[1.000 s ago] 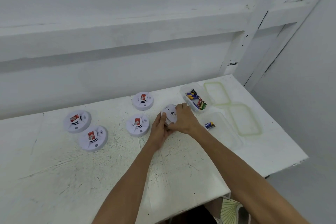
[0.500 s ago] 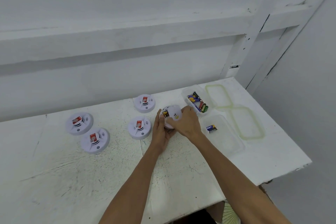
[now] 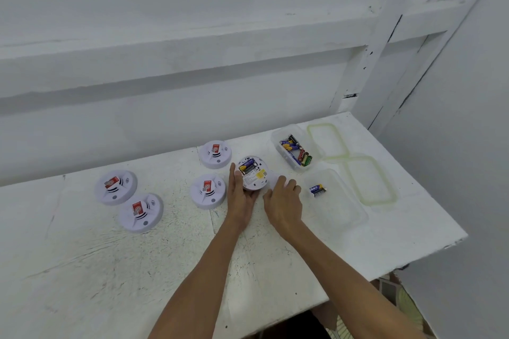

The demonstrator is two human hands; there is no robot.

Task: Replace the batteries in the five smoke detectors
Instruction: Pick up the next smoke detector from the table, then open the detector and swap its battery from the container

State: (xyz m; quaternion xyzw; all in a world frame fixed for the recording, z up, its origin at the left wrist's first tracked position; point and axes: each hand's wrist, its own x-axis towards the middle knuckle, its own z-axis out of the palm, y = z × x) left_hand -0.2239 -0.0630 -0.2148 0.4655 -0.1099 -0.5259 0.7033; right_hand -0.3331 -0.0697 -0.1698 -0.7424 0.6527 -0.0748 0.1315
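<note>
The open smoke detector (image 3: 253, 173) lies back-up on the table (image 3: 137, 270), its batteries (image 3: 246, 167) pointing up-right. The left hand (image 3: 240, 195) holds its left side; the right hand (image 3: 283, 201), nearer the lone battery (image 3: 317, 190), curls loosely, gripping nothing I can see
</note>
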